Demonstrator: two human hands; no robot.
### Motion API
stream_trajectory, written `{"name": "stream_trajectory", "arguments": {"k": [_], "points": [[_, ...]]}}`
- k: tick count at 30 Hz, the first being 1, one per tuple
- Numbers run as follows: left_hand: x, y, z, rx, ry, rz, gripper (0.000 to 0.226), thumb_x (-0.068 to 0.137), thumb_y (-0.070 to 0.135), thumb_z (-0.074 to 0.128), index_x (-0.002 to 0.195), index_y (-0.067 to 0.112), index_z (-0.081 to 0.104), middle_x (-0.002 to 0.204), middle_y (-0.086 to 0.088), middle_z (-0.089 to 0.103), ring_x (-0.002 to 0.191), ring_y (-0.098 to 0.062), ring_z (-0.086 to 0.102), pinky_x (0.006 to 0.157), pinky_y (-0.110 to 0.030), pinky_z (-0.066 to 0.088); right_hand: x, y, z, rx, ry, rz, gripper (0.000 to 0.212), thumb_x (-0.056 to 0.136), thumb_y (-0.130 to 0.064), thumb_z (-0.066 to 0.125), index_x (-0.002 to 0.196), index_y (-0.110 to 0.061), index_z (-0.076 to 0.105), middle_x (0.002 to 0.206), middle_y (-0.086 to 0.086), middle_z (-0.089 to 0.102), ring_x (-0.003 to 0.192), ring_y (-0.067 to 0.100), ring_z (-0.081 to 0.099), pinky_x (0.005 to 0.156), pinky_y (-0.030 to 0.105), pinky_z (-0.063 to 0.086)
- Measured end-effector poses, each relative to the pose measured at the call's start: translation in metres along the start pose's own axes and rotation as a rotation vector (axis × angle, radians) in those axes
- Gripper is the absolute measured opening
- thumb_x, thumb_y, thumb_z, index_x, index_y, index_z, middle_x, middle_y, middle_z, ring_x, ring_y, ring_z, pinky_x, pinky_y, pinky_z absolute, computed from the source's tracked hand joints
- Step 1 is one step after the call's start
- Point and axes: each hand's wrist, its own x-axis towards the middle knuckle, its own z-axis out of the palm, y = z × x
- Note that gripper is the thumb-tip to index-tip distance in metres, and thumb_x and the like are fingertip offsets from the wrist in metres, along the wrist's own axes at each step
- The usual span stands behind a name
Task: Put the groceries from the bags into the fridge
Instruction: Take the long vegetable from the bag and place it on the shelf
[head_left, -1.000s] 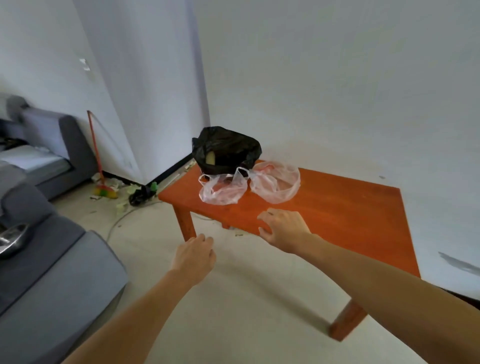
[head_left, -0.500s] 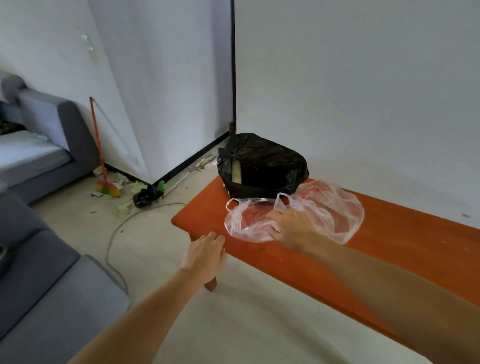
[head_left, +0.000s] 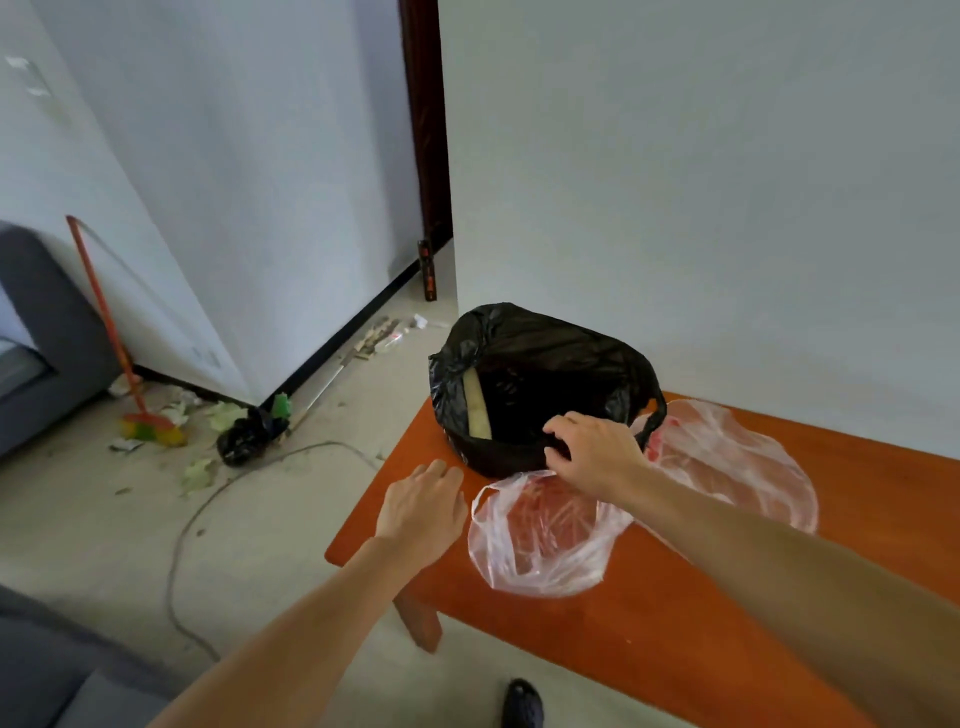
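Note:
A black plastic bag (head_left: 535, 358) stands open at the far left corner of an orange wooden table (head_left: 675, 623), with a pale long vegetable (head_left: 477, 408) showing inside. Two clear plastic bags lie in front of it: a near clear bag (head_left: 540, 540) and a far clear bag (head_left: 727, 462), both holding something reddish. My right hand (head_left: 597, 452) rests on the black bag's near rim, fingers curled on the plastic. My left hand (head_left: 423, 506) hovers open above the table's left corner, holding nothing. No fridge is in view.
A white wall runs right behind the table. On the floor to the left lie a broom (head_left: 119, 364), a small black bag (head_left: 244, 439), scattered scraps and a cable (head_left: 208, 509). A grey sofa (head_left: 36, 332) stands far left. A dark shoe (head_left: 524, 704) shows below the table.
I have come closer to the table. My right hand moved from the near clear bag up to the black bag's rim. My left hand went forward over the table's corner.

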Motion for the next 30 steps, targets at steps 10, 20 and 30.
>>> {"name": "stream_trajectory", "arguments": {"k": [10,20,30], "points": [[0.139,-0.065,0.048,0.295,-0.072,0.161,0.057,0.078,0.025,0.066,0.133,0.02,0.052,0.149,-0.019,0.035,0.139,-0.038,0.028,0.108,-0.048,0.033,0.186,0.024,0.112,0.173,-0.246,0.142,0.053,0.089,-0.041,0.055,0.135,-0.018,0.042,0.122,0.011,0.057,0.106,0.037,0.059,0.081,0.043,0.05],[0.185,-0.123,0.087,0.275,-0.062,0.196,0.007,0.071,0.018,0.077,0.075,0.017,0.072,0.142,-0.016,0.046,0.139,-0.038,0.031,0.112,-0.052,0.025,0.268,-0.029,0.209,0.272,-0.443,0.469,0.089,0.092,-0.032,0.054,0.151,-0.017,-0.011,0.141,0.022,0.036,0.121,0.038,0.05,0.094,0.045,0.044],[0.207,-0.136,0.093,0.259,-0.138,0.18,0.054,0.064,0.009,0.077,0.117,0.012,0.065,0.137,-0.018,0.048,0.13,-0.037,0.041,0.099,-0.048,0.043,0.284,0.009,0.19,0.354,-0.548,0.518,0.09,0.082,-0.032,0.067,0.149,-0.027,0.007,0.129,0.016,0.055,0.117,0.035,0.055,0.091,0.04,0.046]]}}
